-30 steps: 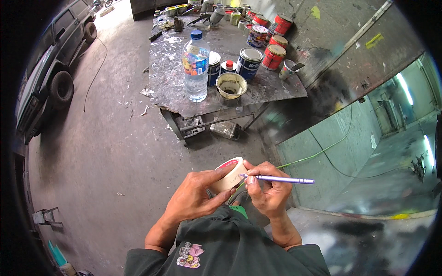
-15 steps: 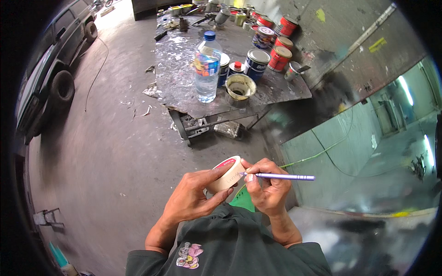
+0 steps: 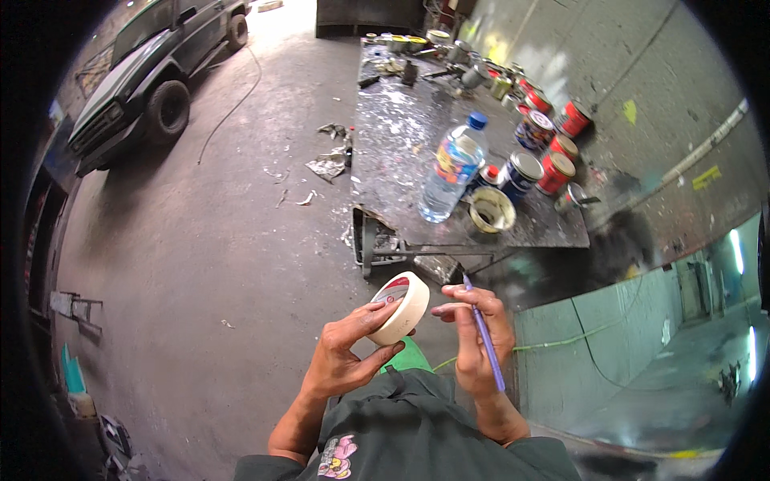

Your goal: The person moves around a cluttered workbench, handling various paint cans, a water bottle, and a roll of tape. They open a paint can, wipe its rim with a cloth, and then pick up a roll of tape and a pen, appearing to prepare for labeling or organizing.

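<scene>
My left hand [image 3: 341, 353] grips a roll of cream masking tape [image 3: 414, 311] in front of my chest, thumb on the near side and fingers up at its core. The roll is tilted, its reddish inner core partly showing and faint pen marks on its outer face. Just to the right, my right hand [image 3: 472, 365] holds a purple pen [image 3: 486, 341] slantwise between its fingers, the upper end pointing away from me. Pen and tape are apart.
Ahead stands a paint-stained table [image 3: 385, 160] bearing a water bottle [image 3: 451, 180], a paint-smeared cup [image 3: 507, 218], a dark blue can [image 3: 517, 178] and several red cans [image 3: 555, 172]. A dark vehicle [image 3: 152, 60] is parked far left. Crumpled paper [image 3: 327, 167] lies beside the table.
My right hand has drawn the pen off the tape and turned it from level to steep. The roll is tilted to show more core. The view has swung left.
</scene>
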Action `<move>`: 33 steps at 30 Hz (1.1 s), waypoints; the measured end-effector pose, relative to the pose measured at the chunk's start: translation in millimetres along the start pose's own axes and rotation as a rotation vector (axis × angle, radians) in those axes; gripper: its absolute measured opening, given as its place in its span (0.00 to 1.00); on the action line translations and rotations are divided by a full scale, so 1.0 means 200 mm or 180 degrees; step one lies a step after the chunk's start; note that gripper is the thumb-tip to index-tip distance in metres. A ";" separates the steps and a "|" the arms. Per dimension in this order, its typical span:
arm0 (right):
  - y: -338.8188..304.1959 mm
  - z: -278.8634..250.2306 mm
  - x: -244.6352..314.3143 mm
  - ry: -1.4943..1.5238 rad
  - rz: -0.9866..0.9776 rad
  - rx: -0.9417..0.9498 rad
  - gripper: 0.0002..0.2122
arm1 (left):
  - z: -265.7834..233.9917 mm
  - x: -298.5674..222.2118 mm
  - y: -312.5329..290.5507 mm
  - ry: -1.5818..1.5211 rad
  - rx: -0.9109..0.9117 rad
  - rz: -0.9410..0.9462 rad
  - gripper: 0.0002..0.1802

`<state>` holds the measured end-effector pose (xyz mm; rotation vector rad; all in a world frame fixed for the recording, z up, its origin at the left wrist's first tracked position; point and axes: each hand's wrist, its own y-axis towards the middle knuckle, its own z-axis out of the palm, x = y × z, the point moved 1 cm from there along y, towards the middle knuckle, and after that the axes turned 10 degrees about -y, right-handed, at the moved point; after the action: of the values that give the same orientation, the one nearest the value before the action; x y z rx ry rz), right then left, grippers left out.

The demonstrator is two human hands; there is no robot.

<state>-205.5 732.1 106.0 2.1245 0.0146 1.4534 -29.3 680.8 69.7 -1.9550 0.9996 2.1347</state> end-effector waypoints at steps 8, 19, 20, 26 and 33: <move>0.28 0.43 -0.06 -0.0318 -0.0143 0.1210 0.13 | -0.34 0.07 0.00 0.0785 -0.0677 0.0083 0.31; 0.76 1.25 -0.24 0.0062 0.0029 0.1687 0.08 | -1.08 0.25 0.27 0.2037 -0.0782 -0.0064 0.30; 0.80 1.33 -0.23 0.0062 0.0053 0.1758 0.08 | -1.14 0.27 0.29 0.2097 -0.0814 -0.0106 0.30; 1.08 1.78 -0.25 0.0314 0.0057 0.1872 0.11 | -1.57 0.37 0.47 0.2014 -0.1127 -0.0197 0.31; 1.40 2.29 -0.27 0.0006 -0.0057 0.1913 0.11 | -2.15 0.56 0.69 0.2102 -0.1039 -0.0077 0.31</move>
<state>84.6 277.5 68.3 2.5748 0.5303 1.5783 255.5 315.1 35.0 -2.9162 0.6968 1.7403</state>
